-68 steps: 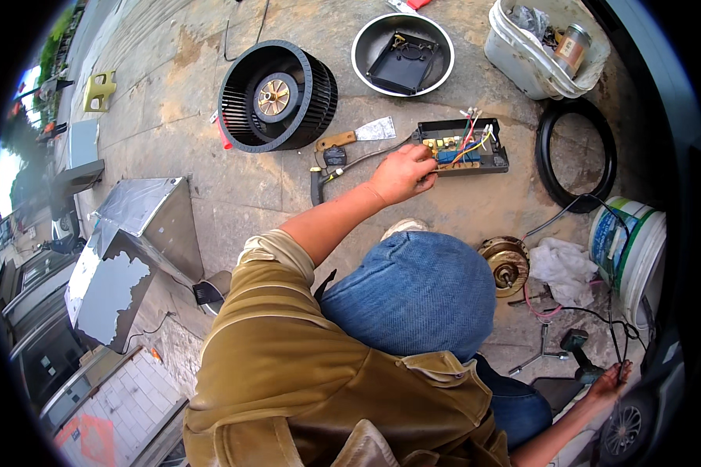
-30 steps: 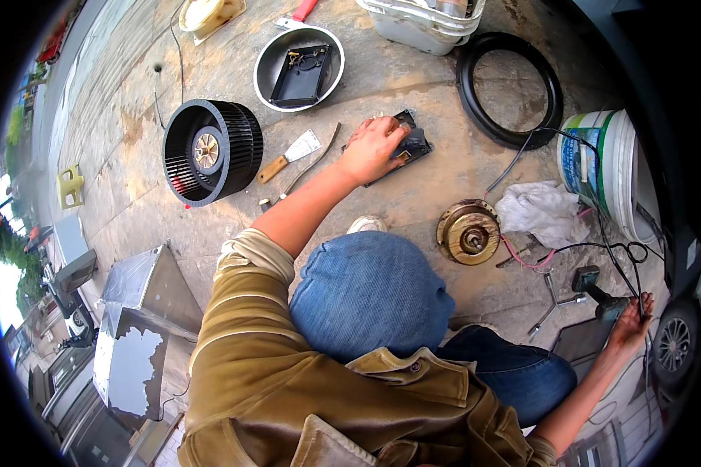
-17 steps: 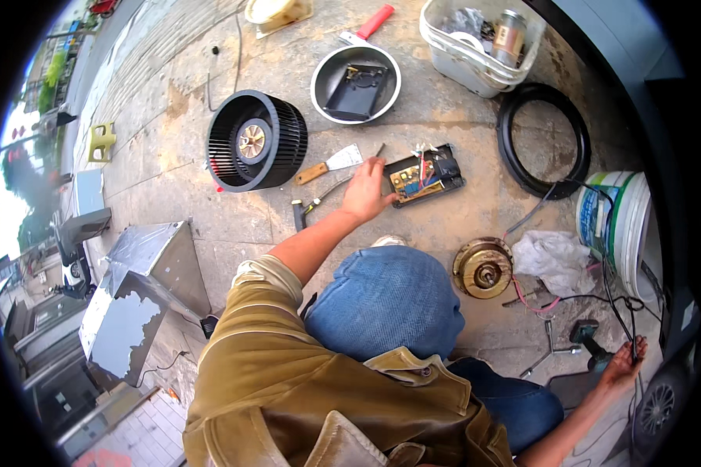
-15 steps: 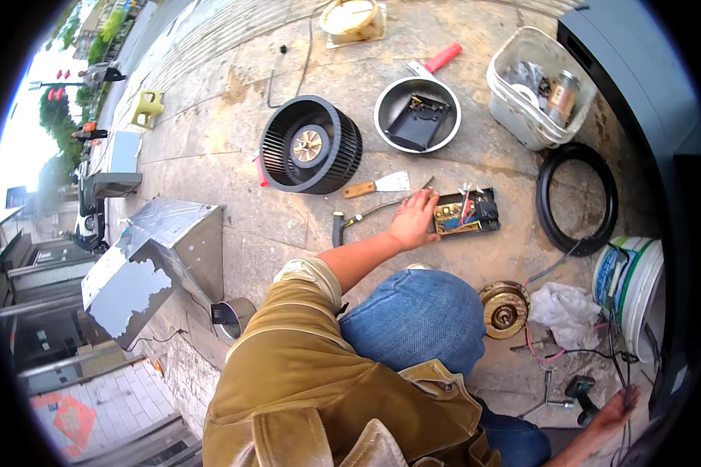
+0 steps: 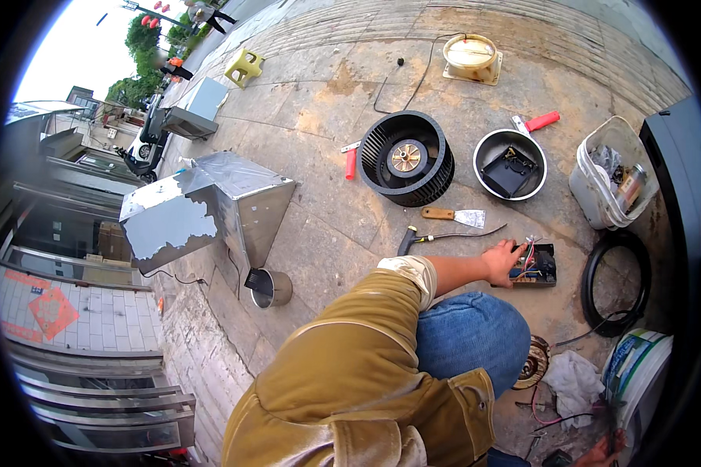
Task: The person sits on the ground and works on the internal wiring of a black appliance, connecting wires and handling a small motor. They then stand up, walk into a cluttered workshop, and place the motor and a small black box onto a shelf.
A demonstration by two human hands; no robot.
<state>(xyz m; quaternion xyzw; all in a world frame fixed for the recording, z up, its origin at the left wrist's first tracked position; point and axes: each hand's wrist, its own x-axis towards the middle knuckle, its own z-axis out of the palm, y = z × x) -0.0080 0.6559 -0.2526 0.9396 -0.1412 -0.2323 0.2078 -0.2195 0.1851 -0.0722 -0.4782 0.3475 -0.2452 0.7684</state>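
Observation:
My left hand [image 5: 501,263] is at the left end of a black open circuit board box [image 5: 544,266], its fingers bent over the edge. Coloured wires stick up from the box beside the fingertips. At the lower right edge my right hand [image 5: 598,453] is partly cut off and blurred, its fingers closed around dark cables [image 5: 614,428] next to a white bucket [image 5: 648,366]. A hammer [image 5: 407,240] and a wooden-handled scraper [image 5: 453,215] lie beyond my left forearm. A round brown motor part [image 5: 534,363] is partly hidden behind my knee.
A black fan wheel [image 5: 438,180], a bowl [image 5: 539,187] holding a black part, and a square tub [image 5: 592,187] stand farther off. A black ring [image 5: 592,272] and a white plastic bag [image 5: 575,381] lie at right. A sheet-metal housing [image 5: 249,204] and a metal cup [image 5: 280,288] are at left.
The view has swung, so the scene sits farther right and lower right. My left hand stays at the circuit board box, its fingers more bent. My right hand stays at the cables.

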